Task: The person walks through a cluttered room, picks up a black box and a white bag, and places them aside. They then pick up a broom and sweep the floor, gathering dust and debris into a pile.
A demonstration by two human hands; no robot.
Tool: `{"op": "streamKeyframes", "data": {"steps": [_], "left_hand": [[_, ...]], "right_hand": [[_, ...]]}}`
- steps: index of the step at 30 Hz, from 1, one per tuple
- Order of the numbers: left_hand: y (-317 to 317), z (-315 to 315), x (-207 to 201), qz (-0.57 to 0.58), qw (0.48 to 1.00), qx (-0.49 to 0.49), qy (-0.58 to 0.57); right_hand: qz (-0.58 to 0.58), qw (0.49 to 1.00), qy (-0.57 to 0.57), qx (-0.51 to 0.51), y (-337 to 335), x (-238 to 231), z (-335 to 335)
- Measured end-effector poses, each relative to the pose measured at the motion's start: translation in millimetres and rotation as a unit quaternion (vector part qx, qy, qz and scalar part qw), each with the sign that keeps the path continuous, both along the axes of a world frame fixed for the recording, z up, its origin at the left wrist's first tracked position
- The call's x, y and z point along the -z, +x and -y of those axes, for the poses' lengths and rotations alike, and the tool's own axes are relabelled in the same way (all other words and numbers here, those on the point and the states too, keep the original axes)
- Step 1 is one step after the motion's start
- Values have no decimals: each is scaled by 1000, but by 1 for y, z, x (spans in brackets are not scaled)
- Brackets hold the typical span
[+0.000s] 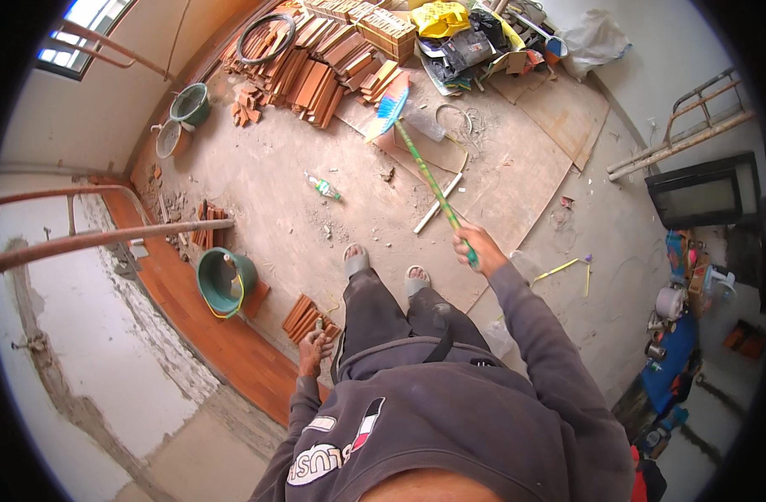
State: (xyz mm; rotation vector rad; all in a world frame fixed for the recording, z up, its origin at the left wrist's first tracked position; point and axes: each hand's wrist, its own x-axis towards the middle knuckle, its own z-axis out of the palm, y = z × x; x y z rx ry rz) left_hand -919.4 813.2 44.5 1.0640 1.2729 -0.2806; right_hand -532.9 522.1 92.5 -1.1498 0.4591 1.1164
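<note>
Broom (pixel 416 159) in right hand (pixel 477 245); outstretched

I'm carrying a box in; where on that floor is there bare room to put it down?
Bare floor lies between the plastic bottle, the green bucket and the feet. It is crowded by the brick pile and the clutter behind the broom.

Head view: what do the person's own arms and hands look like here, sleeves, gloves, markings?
Both arms wear long dark grey sweatshirt sleeves reaching the wrists. The left hand and right hand are bare, with no gloves. The left sleeve carries a white printed patch and a small red-and-white stripe near the shoulder. The right sleeve is plain.
</note>
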Motion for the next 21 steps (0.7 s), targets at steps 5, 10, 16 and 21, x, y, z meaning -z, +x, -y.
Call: {"op": "streamKeyframes", "data": {"steps": [5, 10, 16, 21], "left_hand": [[-3, -50, -20, 4, 1000, -26, -4], [-15, -123, -20, -12, 999, -42, -18], [20, -208, -4, 39, 999, -29, -7], [66, -243, 4, 42, 998, 43, 23]], "right_hand": [[-9, 994, -75, 77, 18, 38, -73], [-30, 977, -136, 165, -3, 32, -67], [-44, 941, -204, 268, -28, 42, -47], [-48, 904, -236, 352, -43, 37, -23]]}}
